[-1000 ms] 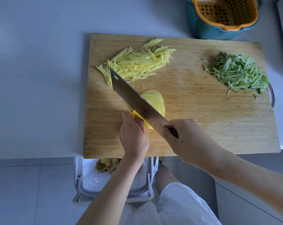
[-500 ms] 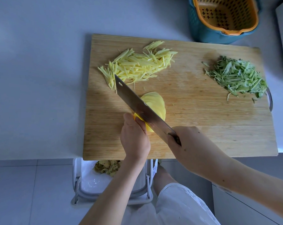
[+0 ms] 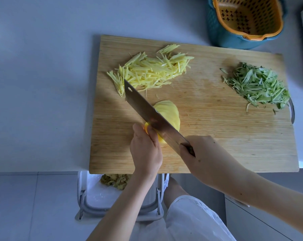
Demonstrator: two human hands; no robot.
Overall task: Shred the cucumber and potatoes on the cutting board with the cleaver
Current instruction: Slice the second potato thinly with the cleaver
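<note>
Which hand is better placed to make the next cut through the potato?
Right. The right hand already grips the cleaver, its blade lying across the potato. The left hand steadies the potato's near end, fingers beside the blade.

Potato shreds [image 3: 151, 70] lie left, cucumber shreds [image 3: 256, 86] right, on the board [image 3: 216, 136].

A pale grey countertop [image 3: 42, 70] fills the upper part of the head view under cool, dim light. Below its front edge lies a floor of large light tiles [image 3: 16, 206]. A white cabinet front [image 3: 262, 221] stands at lower right.
</note>
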